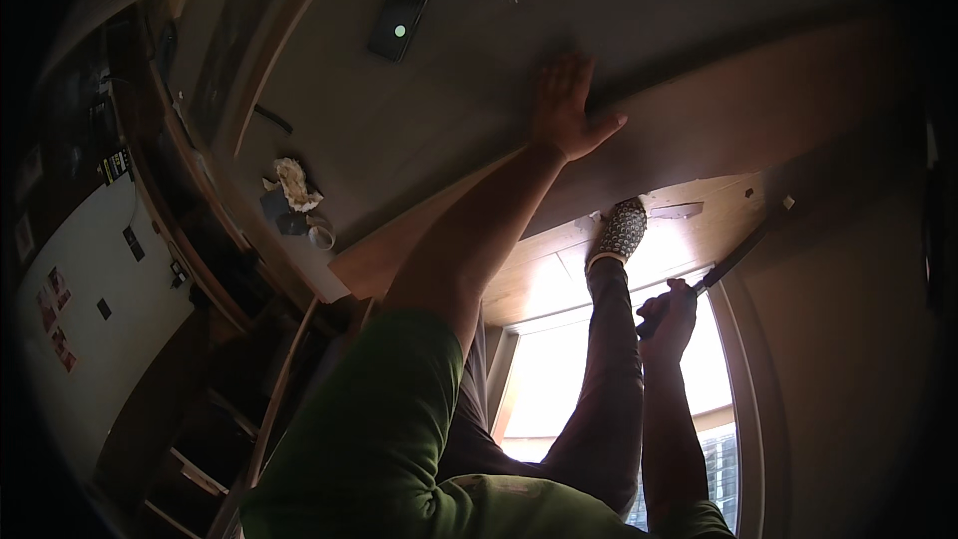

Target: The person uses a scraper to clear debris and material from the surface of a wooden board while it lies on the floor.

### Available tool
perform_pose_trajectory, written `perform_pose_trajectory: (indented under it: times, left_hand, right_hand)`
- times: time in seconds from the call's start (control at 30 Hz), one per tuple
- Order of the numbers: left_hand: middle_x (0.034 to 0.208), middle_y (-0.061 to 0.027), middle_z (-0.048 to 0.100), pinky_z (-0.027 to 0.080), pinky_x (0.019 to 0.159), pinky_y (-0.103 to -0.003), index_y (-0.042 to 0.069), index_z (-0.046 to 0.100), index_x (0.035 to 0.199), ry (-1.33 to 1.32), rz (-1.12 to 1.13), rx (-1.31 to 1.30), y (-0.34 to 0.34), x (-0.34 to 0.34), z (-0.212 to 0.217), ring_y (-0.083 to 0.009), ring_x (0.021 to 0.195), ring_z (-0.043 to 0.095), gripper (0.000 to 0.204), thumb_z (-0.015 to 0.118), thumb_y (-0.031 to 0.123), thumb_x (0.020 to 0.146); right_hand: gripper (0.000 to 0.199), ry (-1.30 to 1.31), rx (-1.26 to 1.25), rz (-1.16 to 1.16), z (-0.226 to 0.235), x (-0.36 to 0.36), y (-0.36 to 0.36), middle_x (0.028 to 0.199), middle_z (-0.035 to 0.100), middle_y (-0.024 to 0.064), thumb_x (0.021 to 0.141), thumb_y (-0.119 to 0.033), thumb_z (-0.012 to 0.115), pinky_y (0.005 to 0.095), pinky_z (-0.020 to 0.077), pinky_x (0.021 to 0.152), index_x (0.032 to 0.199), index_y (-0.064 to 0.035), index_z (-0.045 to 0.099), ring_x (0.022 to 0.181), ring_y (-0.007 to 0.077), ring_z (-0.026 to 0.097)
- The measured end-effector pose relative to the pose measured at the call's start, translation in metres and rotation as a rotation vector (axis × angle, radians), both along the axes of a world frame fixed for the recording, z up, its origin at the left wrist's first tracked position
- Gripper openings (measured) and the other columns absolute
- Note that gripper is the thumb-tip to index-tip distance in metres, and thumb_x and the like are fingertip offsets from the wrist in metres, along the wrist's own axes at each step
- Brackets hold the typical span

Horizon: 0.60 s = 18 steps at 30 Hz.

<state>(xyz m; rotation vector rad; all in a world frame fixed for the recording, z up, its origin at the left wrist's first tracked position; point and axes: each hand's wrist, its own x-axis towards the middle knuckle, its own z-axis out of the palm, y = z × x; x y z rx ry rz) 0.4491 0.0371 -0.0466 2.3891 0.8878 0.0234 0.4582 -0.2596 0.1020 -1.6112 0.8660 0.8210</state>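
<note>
My left hand (565,112) lies flat, fingers spread, across the edge where a dark grey surface (449,120) meets a reddish-brown wooden panel (738,105). It holds nothing. Lower right, my right hand (671,319) is closed around the dark handle of a long-bladed hand tool. The tool's narrow dark blade (736,262) points up and to the right, beside the brown wall; its exact kind is too dim to tell. Between my arms, my foot in a speckled sock or shoe (623,230) rests on a light wooden sill (559,265) below the panel.
A black phone (400,20) lies on the dark surface. Crumpled pale material (293,186) and a small ring (321,236) lie at its left end. Beside my foot is a loose-looking flat strip (677,211). A bright window (559,379) stands behind my legs; shelves (200,469) are at left.
</note>
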Motion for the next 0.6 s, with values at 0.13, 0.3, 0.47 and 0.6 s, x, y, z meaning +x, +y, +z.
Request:
perform_pose_trajectory:
  times: [0.13,0.3,0.47,0.6]
  left_hand:
    - [0.141,-0.0193,0.051,0.046,0.101,-0.04,0.0,0.036,0.145,-0.168,0.257,-0.097,0.08,-0.036,-0.034,-0.0302,0.122,0.057,0.09,0.077,0.041,0.077]
    - [0.127,-0.0206,0.062,0.049,0.098,-0.038,0.003,0.034,0.148,-0.042,0.343,0.11,0.203,-0.094,-0.037,-0.033,0.115,0.061,0.092,0.077,0.042,0.077]
    - [0.127,-0.0221,0.061,0.049,0.097,-0.044,0.014,0.023,0.154,0.157,0.386,-0.169,0.257,-0.114,-0.056,-0.0367,0.115,0.061,0.102,0.075,0.052,0.075]
    - [0.106,-0.0187,0.069,0.055,0.082,-0.042,0.017,0.024,0.154,0.275,0.387,-0.239,0.287,-0.1,-0.068,-0.0311,0.092,0.069,0.102,0.076,0.053,0.075]
  right_hand:
    - [0.03,0.035,-0.073,0.113,0.014,-0.052,-0.034,0.065,0.052,0.0033,0.097,-0.029,0.059,0.0306,0.0484,0.051,0.11,-0.0024,0.053,0.054,0.0157,0.055]
    - [0.042,0.073,-0.094,0.204,0.009,-0.097,-0.068,0.068,0.054,0.0035,0.095,-0.04,0.062,0.0292,0.0499,0.052,0.112,-0.0015,0.054,0.057,0.0147,0.057]
    - [0.037,0.043,-0.098,0.247,0.003,-0.101,-0.062,0.065,0.054,0.0027,0.098,-0.034,0.06,0.0262,0.0491,0.05,0.115,-0.0009,0.054,0.053,0.0127,0.054]
    - [0.042,0.051,-0.083,0.246,-0.002,-0.108,-0.069,0.068,0.056,0.003,0.097,-0.04,0.059,0.0269,0.05,0.051,0.115,-0.0017,0.054,0.056,0.0127,0.056]
